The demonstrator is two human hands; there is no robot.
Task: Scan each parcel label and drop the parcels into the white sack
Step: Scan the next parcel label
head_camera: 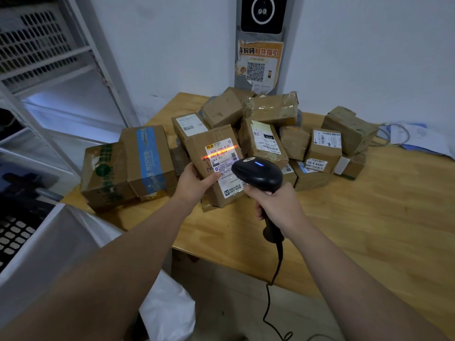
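Note:
My left hand (194, 182) grips a brown cardboard parcel (204, 146) by its lower left edge, tilted up with its white label (222, 153) facing me. An orange scan line crosses the top of that label. My right hand (275, 205) holds the handle of a black barcode scanner (258, 174), whose head points at the label and shows a blue light. Its black cable (273, 286) hangs down to the floor. The white sack (167, 313) lies at the lower left, below the table edge, partly hidden by my left forearm.
Several more brown parcels (268, 139) are piled on the wooden table (369, 230) behind the held one, two larger boxes (128, 168) at the left. Papers and a cable (403, 136) lie at the far right. Metal shelving (49, 70) stands at left. A grey crate (37, 242) sits at lower left.

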